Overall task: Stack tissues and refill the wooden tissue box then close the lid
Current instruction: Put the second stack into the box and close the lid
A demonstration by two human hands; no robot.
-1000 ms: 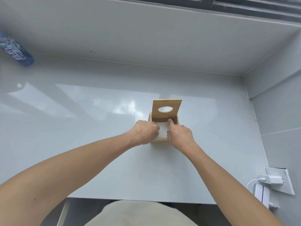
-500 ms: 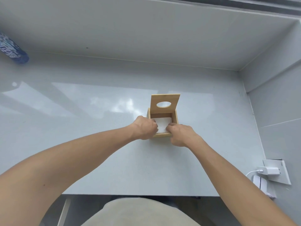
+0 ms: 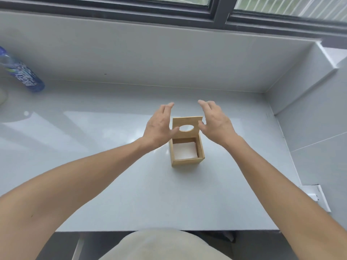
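Wooden tissue box (image 3: 186, 160) w/ tissues (image 3: 185, 153) inside, lid (image 3: 187, 127) upright; left hand (image 3: 159, 126) at 9, right hand (image 3: 216, 121) at 3, both grips spread, empty.

Box: your small square wooden tissue box (image 3: 186, 160) sits on the pale grey glossy countertop (image 3: 112, 184), near its middle.
Tissues: the white stacked tissues (image 3: 185, 153) lie inside the box.
Lid: the wooden lid with an oval hole (image 3: 187, 121) stands upright at the box's far edge.
Hands: your left hand (image 3: 159, 126) is just left of the lid, your right hand (image 3: 216, 122) just right of it.
Bottle: the blue-labelled plastic bottle (image 3: 24, 76) is far left, at the back wall.
Socket: the white wall socket plate (image 3: 317, 196) is at the right, nearer you than the box.
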